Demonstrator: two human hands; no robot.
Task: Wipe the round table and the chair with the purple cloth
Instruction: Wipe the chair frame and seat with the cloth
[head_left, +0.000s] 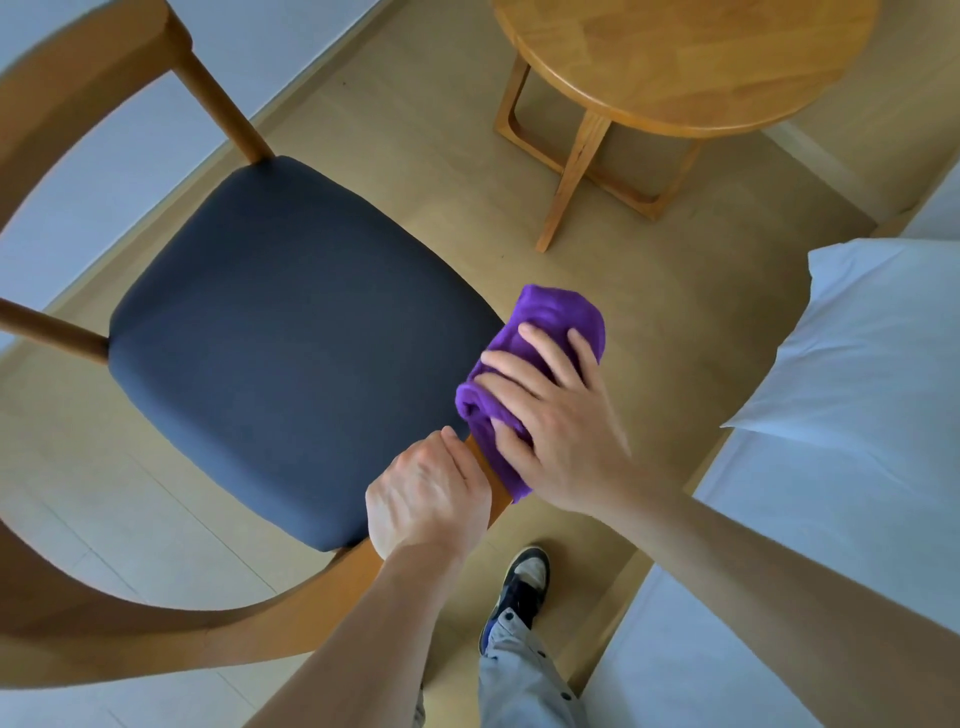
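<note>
A person's right hand (550, 415) presses a bunched purple cloth (535, 364) with spread fingers against the wooden rim of a chair (291, 332) at the seat's 4 o'clock edge. Just beside it, the left hand (426, 499) clamps that rim. The round table (685, 57) stands at 1 o'clock, well apart.

**Clearance around the chair**

Chair (291, 332) seat top lies open, nothing on it. Curved wooden backrest rail (78, 618) wraps the left and near sides; two slanted posts block the far-left corner. The seat's right edge is taken up by the left hand (426, 499) gripping the frame and the right hand (550, 421) flat on the purple cloth (540, 322). Bare floor (613, 291) separates chair and round table (685, 57). Bed (857, 364) closes the right side, leaving a narrow floor strip holding a shoe (519, 587).
</note>
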